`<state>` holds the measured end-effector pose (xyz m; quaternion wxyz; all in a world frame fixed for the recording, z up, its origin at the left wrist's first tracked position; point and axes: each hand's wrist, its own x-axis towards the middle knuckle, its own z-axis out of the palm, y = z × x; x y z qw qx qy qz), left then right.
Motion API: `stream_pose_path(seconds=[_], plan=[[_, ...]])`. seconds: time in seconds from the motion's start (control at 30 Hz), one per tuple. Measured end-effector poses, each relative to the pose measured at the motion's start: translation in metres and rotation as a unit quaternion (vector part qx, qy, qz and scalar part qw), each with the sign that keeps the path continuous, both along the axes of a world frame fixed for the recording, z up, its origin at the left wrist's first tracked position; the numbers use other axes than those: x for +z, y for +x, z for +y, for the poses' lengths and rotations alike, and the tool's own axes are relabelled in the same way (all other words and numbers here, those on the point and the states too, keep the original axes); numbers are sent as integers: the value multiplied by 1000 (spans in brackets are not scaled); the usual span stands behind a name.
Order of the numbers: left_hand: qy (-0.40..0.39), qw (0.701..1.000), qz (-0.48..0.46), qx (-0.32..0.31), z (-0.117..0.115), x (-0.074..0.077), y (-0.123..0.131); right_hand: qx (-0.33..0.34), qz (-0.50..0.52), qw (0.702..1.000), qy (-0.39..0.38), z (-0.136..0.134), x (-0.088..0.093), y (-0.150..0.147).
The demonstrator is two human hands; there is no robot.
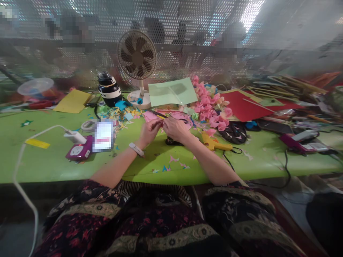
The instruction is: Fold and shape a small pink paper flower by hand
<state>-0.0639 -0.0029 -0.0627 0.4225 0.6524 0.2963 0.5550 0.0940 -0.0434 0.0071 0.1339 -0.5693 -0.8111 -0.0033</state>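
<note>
Left hand [149,132]: fingers curled, fingertips meeting right-hand fingertips; impossible to tell whether gripping anything.
Right hand [174,128]: bent over the same spot, presumably for fine control; grip likewise hidden.
Pink paper scraps [181,115]: on table [53,162], just beyond both hands.
Yellow glue gun [215,144]: right of right hand, apparently for easy reach.
Surface: green-covered, strewn with paper offcuts [165,168].
Room: perforated screen [107,25] behind desk fan [137,57].

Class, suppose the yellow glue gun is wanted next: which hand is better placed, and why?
Probably the right hand: the yellow glue gun lies nearer it, while the left hand would likely have to reach across the right forearm.
</note>
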Motion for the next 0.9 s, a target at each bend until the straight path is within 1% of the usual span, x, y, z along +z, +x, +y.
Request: stream_pose_path(seconds=[0.07,0.1,0.13,0.17,0.23,0.3,0.43,0.57,0.63,0.7,0.9], plan=[[15,1000,13,10,1,1,-2,17,73,997,-3,6,-4,4],[22,1000,17,14,2,2,-3,29,131,991,-15,10,-7,6],[28,999,17,16,2,2,-3,41,202,978,-39,14,-9,7],[31,999,12,15,3,3,-3,49,281,956,-73,18,-11,8],[26,1000,-10,9,3,5,-3,45,415,896,-148,24,-13,10],[14,999,-29,1,3,7,-2,32,492,845,-205,26,-13,10],[5,999,-48,-7,0,12,-1,22,560,779,-280,21,-7,12],[14,999,-37,-10,-2,17,-4,-10,592,739,-320,17,0,15],[18,999,-34,-11,-4,18,-4,-14,608,719,-335,18,0,17],[23,999,-33,-13,-5,19,-5,-11,618,705,-347,21,-2,18],[28,999,-28,-7,-7,21,-4,4,631,690,-354,27,-11,21]])
